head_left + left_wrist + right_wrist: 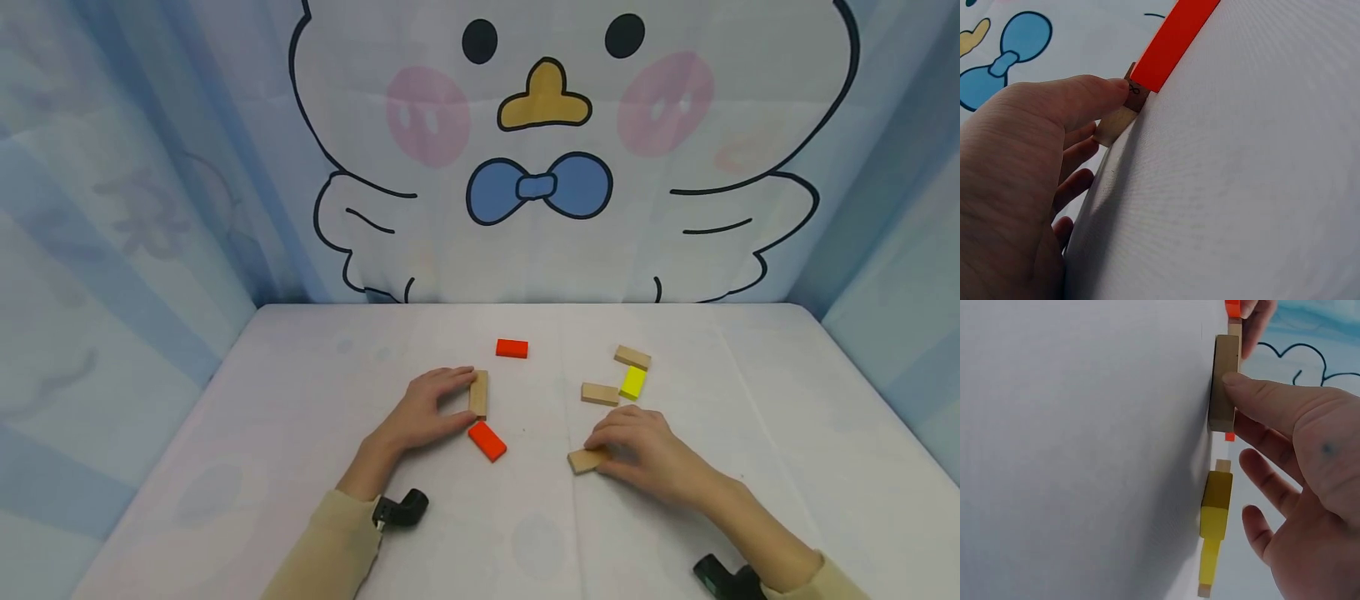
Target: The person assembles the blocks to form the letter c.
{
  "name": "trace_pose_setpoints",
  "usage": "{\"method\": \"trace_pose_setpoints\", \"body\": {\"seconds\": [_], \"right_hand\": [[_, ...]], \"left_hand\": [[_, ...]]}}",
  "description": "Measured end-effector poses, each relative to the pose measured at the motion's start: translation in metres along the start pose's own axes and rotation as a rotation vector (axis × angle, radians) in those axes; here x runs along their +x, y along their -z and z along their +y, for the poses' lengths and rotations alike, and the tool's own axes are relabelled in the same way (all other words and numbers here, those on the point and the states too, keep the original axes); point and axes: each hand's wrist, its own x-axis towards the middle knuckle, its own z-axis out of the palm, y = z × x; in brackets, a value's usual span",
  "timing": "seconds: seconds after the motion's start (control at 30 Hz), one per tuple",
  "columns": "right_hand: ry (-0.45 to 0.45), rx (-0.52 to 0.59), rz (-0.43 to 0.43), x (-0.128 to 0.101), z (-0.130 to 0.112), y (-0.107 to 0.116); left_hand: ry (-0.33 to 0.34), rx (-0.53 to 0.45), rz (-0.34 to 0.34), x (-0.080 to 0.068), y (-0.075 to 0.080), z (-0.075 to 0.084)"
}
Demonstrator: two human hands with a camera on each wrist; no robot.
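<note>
My left hand pinches a plain wooden block lengthwise, index finger at its far end and thumb at its near end. In the left wrist view the thumb presses that block, with a red block just beyond it. That red block lies flat beside my left thumb. My right hand grips another wooden block on the white table. The right wrist view shows the thumb against this block, the other fingers loosely spread.
A second red block lies further back at the centre. Two wooden blocks and a yellow block sit just beyond my right hand. A cartoon-bird curtain closes off the back, with blue cloth walls at both sides.
</note>
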Motion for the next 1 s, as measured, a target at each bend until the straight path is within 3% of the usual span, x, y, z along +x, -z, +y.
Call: {"method": "trace_pose_setpoints", "body": {"seconds": [1.0], "right_hand": [[-0.020, -0.018, -0.090, 0.037, -0.042, -0.027]], "left_hand": [[0.007, 0.010, -0.008, 0.001, 0.000, 0.000]]}}
